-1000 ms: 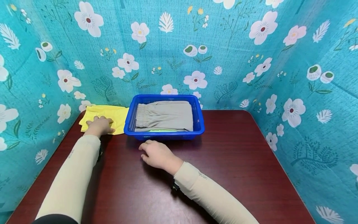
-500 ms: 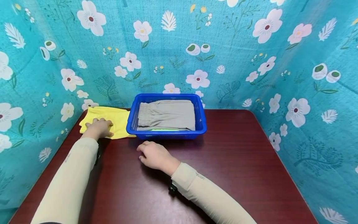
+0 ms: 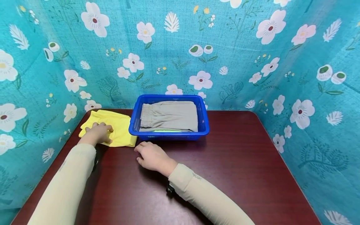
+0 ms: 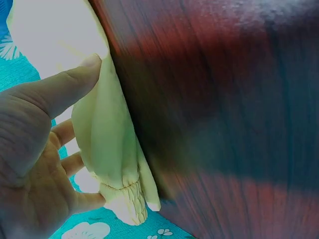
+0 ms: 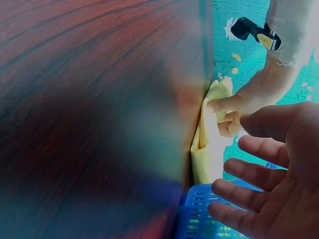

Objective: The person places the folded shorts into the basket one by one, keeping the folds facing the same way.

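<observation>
Folded yellow pants (image 3: pixel 119 125) lie on the table's back left, close against the basket's left side. My left hand (image 3: pixel 98 133) grips them from above. In the left wrist view, the thumb (image 4: pixel 75 87) presses the near side of the pants while the other fingertips are hidden behind the cloth, which bulges between them. A gathered elastic waistband (image 4: pixel 127 196) shows at the pants' end. My right hand (image 3: pixel 155 157) is just in front of the blue basket (image 3: pixel 168 134), with spread, slightly bent fingers (image 5: pixel 239 194) and nothing in them.
Folded grey pants (image 3: pixel 171 115) with an elastic waist lie inside the basket, over something bright green (image 3: pixel 167 131). The dark red table (image 3: pixel 239 162) is bordered behind and at both sides by a teal floral curtain (image 3: pixel 180 50).
My left hand has drawn the yellow pants toward me, and their near edge now reaches past the basket's front left corner. My right hand has moved slightly left.
</observation>
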